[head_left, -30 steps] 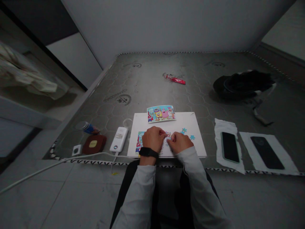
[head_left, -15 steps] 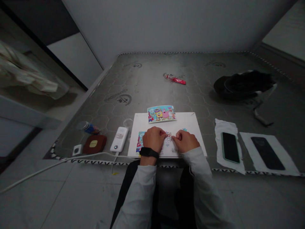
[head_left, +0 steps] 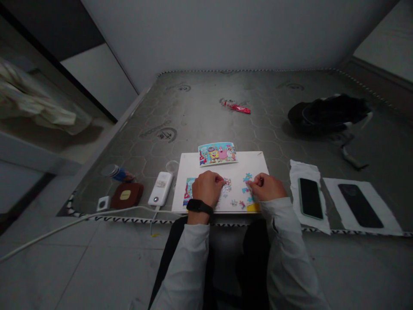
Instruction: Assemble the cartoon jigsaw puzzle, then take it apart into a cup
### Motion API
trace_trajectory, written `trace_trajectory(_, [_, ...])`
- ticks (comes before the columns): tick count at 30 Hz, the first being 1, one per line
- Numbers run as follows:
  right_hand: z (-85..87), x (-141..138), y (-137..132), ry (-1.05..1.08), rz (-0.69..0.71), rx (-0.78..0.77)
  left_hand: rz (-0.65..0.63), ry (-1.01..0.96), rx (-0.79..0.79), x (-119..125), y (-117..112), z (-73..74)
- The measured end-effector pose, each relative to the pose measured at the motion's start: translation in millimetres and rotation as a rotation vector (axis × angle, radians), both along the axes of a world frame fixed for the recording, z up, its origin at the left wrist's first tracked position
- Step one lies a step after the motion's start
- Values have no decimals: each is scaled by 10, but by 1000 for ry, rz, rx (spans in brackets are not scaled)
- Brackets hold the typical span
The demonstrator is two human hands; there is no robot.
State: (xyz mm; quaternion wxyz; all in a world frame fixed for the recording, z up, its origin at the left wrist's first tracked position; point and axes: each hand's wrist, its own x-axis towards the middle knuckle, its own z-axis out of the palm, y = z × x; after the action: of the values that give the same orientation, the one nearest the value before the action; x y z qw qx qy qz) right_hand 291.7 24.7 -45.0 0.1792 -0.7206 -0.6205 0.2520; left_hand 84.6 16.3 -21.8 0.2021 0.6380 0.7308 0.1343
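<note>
My left hand [head_left: 207, 189], with a dark band on the wrist, is closed in a pinch at the edge of a small cluster of joined jigsaw pieces [head_left: 227, 185]. Left of that hand, part of a colourful puzzle section [head_left: 189, 189] shows; the hand hides the rest. My right hand [head_left: 267, 187] has its thumb and finger pinched at a bluish jigsaw piece [head_left: 246, 190] on the right side of the white board [head_left: 251, 161]. Around it lie more loose pieces, including a blue one [head_left: 248, 177]. A printed cartoon card [head_left: 217, 154] rests across the board's far edge.
To the left are a white power bank [head_left: 160, 188] with a cable, a brown case [head_left: 127, 195] and a clear-topped bottle [head_left: 118, 172]. Two phones [head_left: 310, 198] [head_left: 360, 206] lie on white sheets at right. Farther back are a red packet [head_left: 237, 106] and a black cap [head_left: 329, 114].
My right hand has moved right, away from the joined pieces to the loose ones, uncovering several pieces and a yellow patch. My left hand has stayed in place.
</note>
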Motion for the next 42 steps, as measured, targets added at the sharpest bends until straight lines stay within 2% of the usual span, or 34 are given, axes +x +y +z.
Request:
trace_trajectory(6, [-48, 24, 40, 15, 28, -7, 37, 11, 55, -53, -6, 13])
trace_trajectory(10, [-16, 56, 26, 9, 32, -16, 48, 33, 86, -75, -25, 27])
trace_trajectory(16, [35, 273, 7, -68, -26, -17, 33, 39, 81, -65, -38, 57])
trace_trajectory(20, [48, 347, 26, -101, 132, -61, 2, 51, 80, -49, -45, 74])
trace_trajectory(23, [63, 286, 44, -78, 263, -66, -29, 48, 64, -33, -47, 94])
trace_trajectory(26, [58, 196, 62, -53, 332, -55, -29, 41, 35, -17, -50, 119])
trace_trajectory(36, [-3, 158, 93, -59, 349, -71, -70, 52, 53, 30, -67, 125])
trace_trajectory(42, [-24, 146, 100, -72, 409, -78, -62, 46, 82, 12, -66, 120])
